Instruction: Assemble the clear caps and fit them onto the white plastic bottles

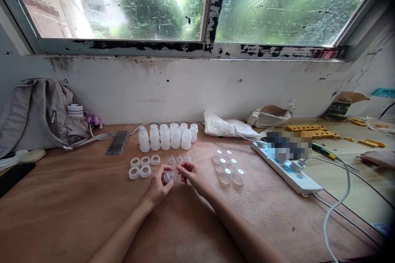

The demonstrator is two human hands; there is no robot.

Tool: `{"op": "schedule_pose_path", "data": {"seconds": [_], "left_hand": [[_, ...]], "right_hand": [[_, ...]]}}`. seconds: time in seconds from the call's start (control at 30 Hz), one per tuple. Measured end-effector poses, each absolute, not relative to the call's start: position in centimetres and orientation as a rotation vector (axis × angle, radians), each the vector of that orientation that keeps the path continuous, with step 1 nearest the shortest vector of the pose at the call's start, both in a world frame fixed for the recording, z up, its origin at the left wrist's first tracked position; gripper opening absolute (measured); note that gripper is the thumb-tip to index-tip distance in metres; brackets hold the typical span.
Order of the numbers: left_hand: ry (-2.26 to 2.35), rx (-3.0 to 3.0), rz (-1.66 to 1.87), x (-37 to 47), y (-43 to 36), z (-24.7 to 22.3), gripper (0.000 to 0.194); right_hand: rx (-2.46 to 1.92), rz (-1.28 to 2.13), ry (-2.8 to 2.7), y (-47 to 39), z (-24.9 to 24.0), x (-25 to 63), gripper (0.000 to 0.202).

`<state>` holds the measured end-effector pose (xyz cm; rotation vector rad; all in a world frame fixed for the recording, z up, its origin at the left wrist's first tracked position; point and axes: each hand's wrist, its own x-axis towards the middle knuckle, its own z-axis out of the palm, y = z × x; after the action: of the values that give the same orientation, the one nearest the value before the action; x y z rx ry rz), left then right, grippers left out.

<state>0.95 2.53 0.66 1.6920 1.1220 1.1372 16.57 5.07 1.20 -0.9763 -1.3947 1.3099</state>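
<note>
My left hand (pixel 158 189) is closed round a small translucent bottle part (pixel 169 176), held just above the table; its exact kind is hard to make out. The fingers of my right hand (pixel 191 176) are pinched together just right of that part, and what is in them, if anything, is hidden. Behind my hands lie several clear bottle nipples (pixel 179 160). Several white screw rings (pixel 145 171) lie to the left. Farther back stand several frosted baby bottles (pixel 165 137) in rows. Clear bottle caps (pixel 225 177) are grouped to the right of my right hand.
A white power strip (pixel 286 168) with plugs and cables lies at the right. Behind are a white plastic packet (pixel 228 126) and a beige bag (pixel 270 116). A grey backpack (pixel 37 115) leans at the left wall, and yellow pieces (pixel 311 130) lie at the far right.
</note>
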Motion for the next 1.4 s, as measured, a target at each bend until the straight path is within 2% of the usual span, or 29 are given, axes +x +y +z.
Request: {"op": "schedule_pose_path", "data": {"seconds": [0.17, 0.43, 0.67, 0.83, 1.03, 1.2, 1.4], "left_hand": [[1.159, 1.709, 1.172, 0.4, 2.8, 0.3, 0.022], [1.159, 1.664, 1.241, 0.4, 2.8, 0.6, 0.018], [1.202, 1.611, 1.294, 0.0, 3.1, 0.7, 0.02], [1.169, 1.515, 1.343, 0.0, 3.2, 0.7, 0.023], [1.052, 1.219, 1.407, 0.0, 3.4, 0.7, 0.026], [1.042, 1.05, 1.425, 0.1, 3.7, 0.2, 0.033], [1.014, 0.859, 1.425, 0.4, 3.5, 0.6, 0.032]], "right_hand": [[-1.212, 0.898, -1.314, 8.1, 1.3, 19.1, 0.036], [-1.432, 0.681, -1.31, 14.5, 0.0, 21.1, 0.053], [-1.457, 0.62, -1.405, 16.2, -0.7, 19.9, 0.039], [-1.453, 0.522, -1.396, 14.8, 0.1, 19.8, 0.036], [-1.309, 0.459, -1.517, 8.5, 2.3, 19.8, 0.038], [-1.203, 0.497, -1.731, 4.1, 1.2, 19.4, 0.037], [-1.089, 0.468, -1.86, 3.3, 0.7, 19.2, 0.037]]}}
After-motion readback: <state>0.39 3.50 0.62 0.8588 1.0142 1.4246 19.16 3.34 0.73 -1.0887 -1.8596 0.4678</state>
